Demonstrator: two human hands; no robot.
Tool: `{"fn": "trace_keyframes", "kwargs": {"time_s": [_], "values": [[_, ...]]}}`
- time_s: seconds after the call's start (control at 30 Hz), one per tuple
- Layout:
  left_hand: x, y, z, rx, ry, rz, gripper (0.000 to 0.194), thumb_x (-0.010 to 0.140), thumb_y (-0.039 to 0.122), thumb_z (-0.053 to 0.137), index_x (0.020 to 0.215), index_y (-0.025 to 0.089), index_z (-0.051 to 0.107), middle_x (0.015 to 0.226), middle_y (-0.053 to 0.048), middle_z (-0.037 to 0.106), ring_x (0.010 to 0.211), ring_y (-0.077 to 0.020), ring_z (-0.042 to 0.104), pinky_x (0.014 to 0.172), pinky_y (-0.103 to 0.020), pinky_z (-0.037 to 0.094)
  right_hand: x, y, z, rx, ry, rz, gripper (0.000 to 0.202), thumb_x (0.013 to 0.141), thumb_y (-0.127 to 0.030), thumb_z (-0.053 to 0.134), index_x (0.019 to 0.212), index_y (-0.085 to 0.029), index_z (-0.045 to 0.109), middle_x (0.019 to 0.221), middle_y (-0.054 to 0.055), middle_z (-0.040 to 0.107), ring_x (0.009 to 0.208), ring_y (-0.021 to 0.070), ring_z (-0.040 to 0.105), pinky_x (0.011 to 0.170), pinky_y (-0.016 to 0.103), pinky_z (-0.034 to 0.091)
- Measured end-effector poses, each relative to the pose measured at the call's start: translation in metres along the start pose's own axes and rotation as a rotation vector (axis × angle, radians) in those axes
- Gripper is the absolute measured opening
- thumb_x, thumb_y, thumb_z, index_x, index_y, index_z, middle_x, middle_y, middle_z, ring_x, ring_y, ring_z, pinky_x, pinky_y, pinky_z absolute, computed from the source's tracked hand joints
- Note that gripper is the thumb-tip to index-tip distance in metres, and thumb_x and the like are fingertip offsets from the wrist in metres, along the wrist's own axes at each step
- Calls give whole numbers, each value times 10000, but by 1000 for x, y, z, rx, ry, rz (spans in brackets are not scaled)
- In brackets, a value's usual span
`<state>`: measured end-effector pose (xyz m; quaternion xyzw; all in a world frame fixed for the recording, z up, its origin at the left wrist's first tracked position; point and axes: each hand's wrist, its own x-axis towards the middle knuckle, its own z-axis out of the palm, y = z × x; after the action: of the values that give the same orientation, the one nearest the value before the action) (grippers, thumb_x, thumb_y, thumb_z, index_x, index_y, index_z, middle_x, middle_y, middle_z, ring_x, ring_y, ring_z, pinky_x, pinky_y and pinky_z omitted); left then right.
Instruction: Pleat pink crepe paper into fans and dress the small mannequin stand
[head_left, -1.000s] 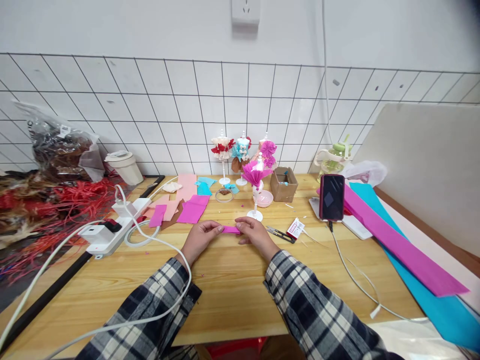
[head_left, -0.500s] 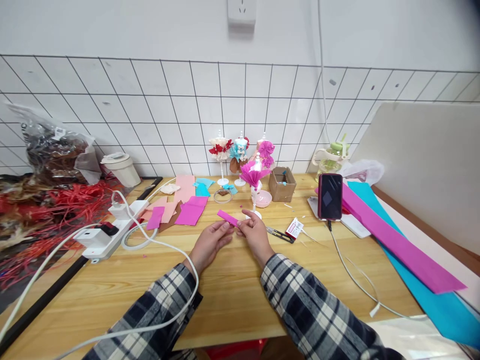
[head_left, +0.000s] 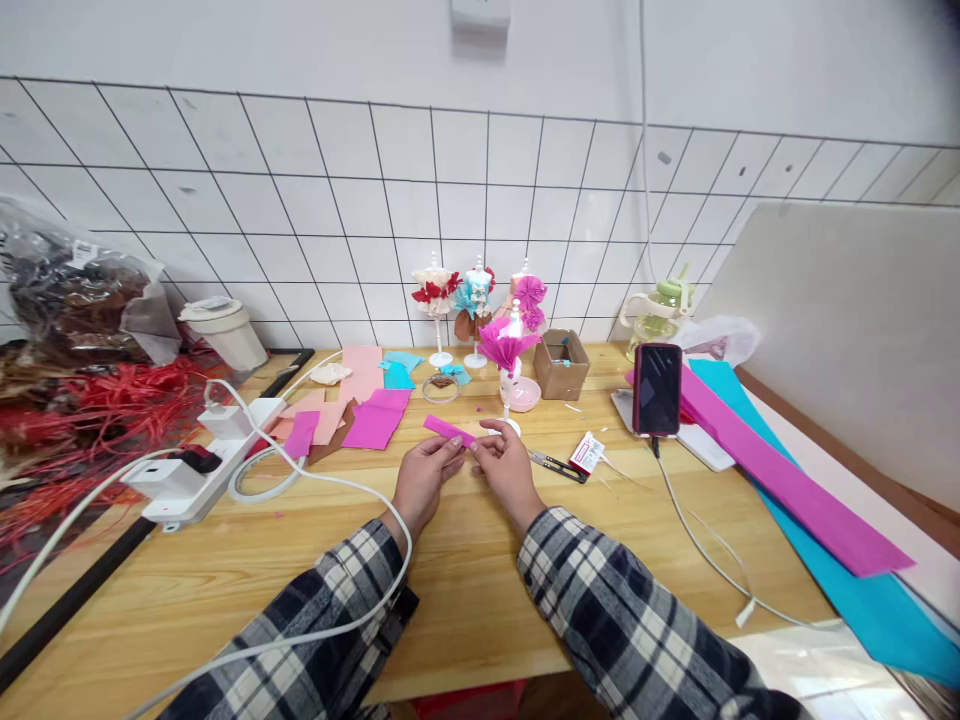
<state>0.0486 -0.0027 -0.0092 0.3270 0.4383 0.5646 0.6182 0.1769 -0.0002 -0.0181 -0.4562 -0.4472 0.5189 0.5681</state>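
Observation:
Between my two hands, above the wooden table (head_left: 465,600), is a narrow magenta paper strip (head_left: 442,428). My left hand (head_left: 421,480) pinches it from below near its middle. At the strip's right end, my right hand (head_left: 510,468) grips it between thumb and fingers. Just behind my hands stands a small white dress form (head_left: 514,322) with a magenta pleated paper piece (head_left: 507,345) around it. Three more decorated forms stand further back, one with red and cream trim (head_left: 436,290). Small scissors (head_left: 557,465) lie right of my right hand, beside a white tag (head_left: 586,453).
Magenta paper (head_left: 377,418), peach paper (head_left: 361,372) and a power strip (head_left: 217,470) lie to the left. Its white cable crosses my left forearm. A cardboard box (head_left: 562,368), a pink bowl (head_left: 524,394), a phone (head_left: 658,390) and long paper sheets (head_left: 787,470) are behind and right.
My left hand has shifted slightly along the strip toward my right hand, and more of the strip's left part shows. The camera view has shifted slightly.

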Motion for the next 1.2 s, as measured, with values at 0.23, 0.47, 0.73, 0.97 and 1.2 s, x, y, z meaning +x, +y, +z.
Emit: {"fn": "trace_keyframes", "kwargs": {"time_s": [0.23,0.47,0.73,0.97,1.2], "values": [[-6,4,-2,-15,13,-29,303,556,316,857,723,119,698,744,-46,704,714,-121,654,686,-219,519,0,5,1,-117,-9,-109,440,721,-297,650,1118,-200,488,743,-14,642,608,133,574,604,256,468],[5,10,-19,-6,85,64,314,556,317,854,751,120,708,728,-22,687,685,-93,636,671,-190,517,9,-48,-66,-953,-34,-380,236,865,-386,540,804,-195,664,671,10,601,622,148,521,603,267,356],[7,8,-21,14,71,42,320,549,312,857,755,118,708,748,-33,693,688,-96,635,662,-190,520,7,-52,-111,-1533,-109,-145,213,756,-392,695,851,-202,712,919,94,609,956,261,519,802,342,340],[5,9,-18,27,79,35,314,552,315,858,750,124,708,752,-33,691,694,-101,632,654,-192,521,8,-49,-97,-1376,-300,-97,80,694,-107,585,682,-183,565,710,28,585,698,164,508,614,262,289],[1,9,-14,-76,62,26,282,578,282,852,768,132,706,757,-27,690,704,-91,631,665,-179,514,-24,-25,-18,-832,-208,-186,54,835,-245,487,855,-228,440,673,-42,511,604,141,479,557,231,281]]}}
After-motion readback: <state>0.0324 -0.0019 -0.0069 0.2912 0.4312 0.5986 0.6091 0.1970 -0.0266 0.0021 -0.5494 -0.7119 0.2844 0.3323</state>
